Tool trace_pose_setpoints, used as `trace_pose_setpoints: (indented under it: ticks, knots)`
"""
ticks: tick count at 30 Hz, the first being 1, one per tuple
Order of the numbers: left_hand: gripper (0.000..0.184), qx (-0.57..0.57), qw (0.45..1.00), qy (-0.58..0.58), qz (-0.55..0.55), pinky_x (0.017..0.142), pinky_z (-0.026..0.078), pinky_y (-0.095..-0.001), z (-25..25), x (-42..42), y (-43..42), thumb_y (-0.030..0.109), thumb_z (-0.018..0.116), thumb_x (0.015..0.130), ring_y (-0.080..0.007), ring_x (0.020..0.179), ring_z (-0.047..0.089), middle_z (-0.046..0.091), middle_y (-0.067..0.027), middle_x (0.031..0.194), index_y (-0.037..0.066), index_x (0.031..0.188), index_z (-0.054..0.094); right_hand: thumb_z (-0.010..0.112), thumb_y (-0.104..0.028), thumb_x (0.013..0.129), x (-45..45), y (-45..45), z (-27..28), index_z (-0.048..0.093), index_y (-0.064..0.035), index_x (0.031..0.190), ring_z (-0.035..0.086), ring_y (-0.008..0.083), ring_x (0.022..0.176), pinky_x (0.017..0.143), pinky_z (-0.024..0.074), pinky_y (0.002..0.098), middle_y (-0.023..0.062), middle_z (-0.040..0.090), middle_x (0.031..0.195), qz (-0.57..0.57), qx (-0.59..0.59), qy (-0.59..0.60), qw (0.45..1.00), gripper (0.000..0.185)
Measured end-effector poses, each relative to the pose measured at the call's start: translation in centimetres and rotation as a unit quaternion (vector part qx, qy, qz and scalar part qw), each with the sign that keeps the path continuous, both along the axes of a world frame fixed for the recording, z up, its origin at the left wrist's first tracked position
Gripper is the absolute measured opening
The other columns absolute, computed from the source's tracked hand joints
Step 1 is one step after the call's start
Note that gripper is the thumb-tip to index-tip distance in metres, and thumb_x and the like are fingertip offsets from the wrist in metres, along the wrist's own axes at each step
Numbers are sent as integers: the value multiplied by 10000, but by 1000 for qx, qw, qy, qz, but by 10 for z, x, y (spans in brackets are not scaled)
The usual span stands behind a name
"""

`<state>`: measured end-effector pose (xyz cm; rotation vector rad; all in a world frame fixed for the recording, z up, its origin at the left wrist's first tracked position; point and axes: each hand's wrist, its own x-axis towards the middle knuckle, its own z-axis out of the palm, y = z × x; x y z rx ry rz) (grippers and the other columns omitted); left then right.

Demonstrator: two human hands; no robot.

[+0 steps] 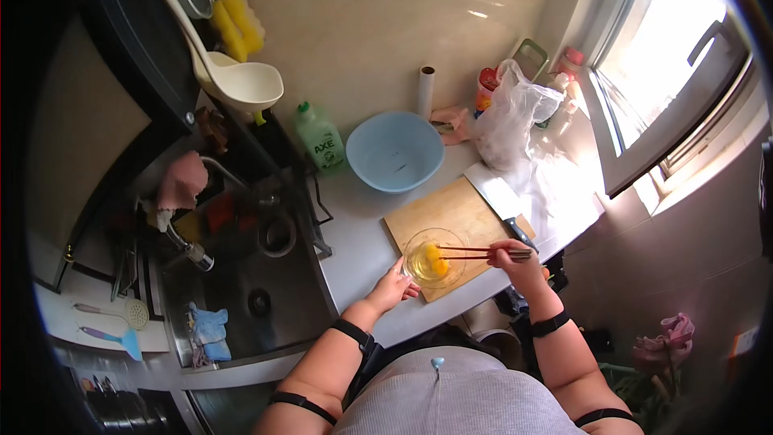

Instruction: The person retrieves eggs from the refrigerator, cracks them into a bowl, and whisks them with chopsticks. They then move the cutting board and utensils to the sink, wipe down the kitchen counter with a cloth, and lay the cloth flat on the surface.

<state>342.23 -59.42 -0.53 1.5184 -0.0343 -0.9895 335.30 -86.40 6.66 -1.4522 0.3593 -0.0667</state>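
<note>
Yellow egg (pixel 436 262) sits in a clear bowl (pixel 457 271) over the board (pixel 435 208). My left hand (pixel 391 287) grips the bowl's side; my right hand (pixel 519 262) is closed round chopsticks (pixel 469 247), tips at the egg. A steady bowl and low tips work best, elbow clear of the knife (pixel 493 195).
</note>
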Motion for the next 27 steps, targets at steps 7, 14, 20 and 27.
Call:
trace_pose_setpoints:
  ticks: [7, 14, 20, 27]
  knots:
    - [642, 17, 999, 37, -14, 643, 469, -228, 10, -4, 0, 103, 341, 942, -131, 762, 600, 611, -135, 989, 175, 1431, -69, 519, -145, 898, 14, 17, -2, 594, 11, 943, 626, 140, 739, 683, 504, 244, 76, 627, 800, 124, -31, 37, 991, 179]
    - [638, -26, 997, 70, -5, 624, 455, -218, 15, -8, 1, 85, 313, 938, -131, 751, 608, 615, -140, 984, 200, 1427, -80, 480, -177, 920, 2, -11, -9, 579, 42, 938, 637, 187, 747, 699, 525, 277, 123, 635, 837, 39, -32, 14, 999, 241]
    - [639, -24, 997, 66, 14, 598, 448, -207, 7, -11, 0, 78, 322, 927, -133, 739, 613, 619, -142, 964, 192, 1430, -56, 509, -158, 905, 4, -15, -15, 584, 53, 962, 647, 208, 799, 745, 532, 295, 135, 643, 859, 58, 7, 54, 997, 231]
    - [639, -25, 998, 55, 17, 589, 448, -204, 17, -9, -6, 82, 321, 923, -133, 730, 614, 621, -141, 935, 174, 1433, -53, 503, -151, 908, 2, -24, -14, 573, 72, 974, 648, 220, 814, 766, 535, 308, 154, 640, 890, 41, 43, 60, 996, 243]
